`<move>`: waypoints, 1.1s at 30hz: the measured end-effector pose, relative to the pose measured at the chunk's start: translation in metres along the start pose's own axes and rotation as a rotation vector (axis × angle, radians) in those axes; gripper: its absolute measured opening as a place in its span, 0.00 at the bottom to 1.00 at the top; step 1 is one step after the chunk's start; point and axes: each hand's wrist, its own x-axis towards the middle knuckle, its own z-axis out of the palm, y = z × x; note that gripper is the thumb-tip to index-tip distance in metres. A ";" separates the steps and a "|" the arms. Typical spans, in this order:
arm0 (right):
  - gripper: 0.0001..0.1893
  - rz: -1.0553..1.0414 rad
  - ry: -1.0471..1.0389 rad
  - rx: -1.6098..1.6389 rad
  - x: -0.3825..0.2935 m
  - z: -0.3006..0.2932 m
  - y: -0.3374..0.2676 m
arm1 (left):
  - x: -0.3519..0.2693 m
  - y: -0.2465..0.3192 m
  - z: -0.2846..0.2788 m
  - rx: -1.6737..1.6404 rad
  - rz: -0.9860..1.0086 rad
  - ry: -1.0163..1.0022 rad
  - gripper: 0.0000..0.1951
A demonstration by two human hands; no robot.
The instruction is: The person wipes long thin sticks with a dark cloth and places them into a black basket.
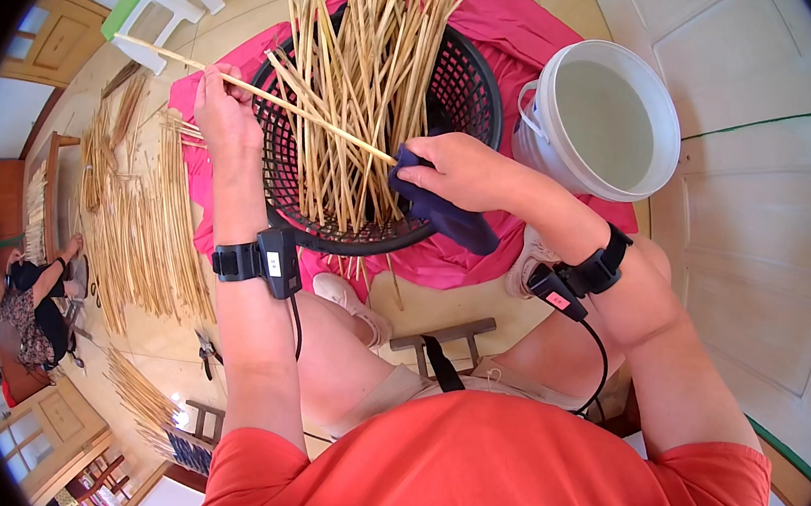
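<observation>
My left hand [226, 110] pinches a long, thin pale stalk [309, 115] towards its far left end. At the stalk's other end, my right hand [459, 170] grips a dark blue cloth [446, 216] folded around it. The stalk slants across a round black plastic mesh basket [469, 74]. Many similar dry stalks [376, 72] stand loosely upright in that basket, leaning in different directions. Beneath the basket spreads a bright pink cloth [505, 11]. Part of the held stalk is hidden inside the blue cloth.
A white bucket [674, 133] of cloudy water stands right of the basket. Rows of stalks [154, 241] cover the floor at left, near pliers [206, 354]. Another person [38, 296] sits beyond them. White-and-green stools [152, 19] stand at upper left; a white door [772, 217] is at right.
</observation>
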 end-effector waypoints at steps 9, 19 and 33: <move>0.13 -0.004 -0.089 0.050 -0.011 -0.028 0.022 | 0.007 0.006 -0.011 0.162 0.107 0.352 0.14; 0.18 0.175 0.121 0.382 -0.008 -0.035 0.003 | -0.038 -0.015 0.038 -0.072 -0.198 -0.298 0.15; 0.18 0.187 0.245 0.422 0.011 -0.006 0.013 | -0.106 -0.034 0.072 0.100 -0.361 -0.708 0.17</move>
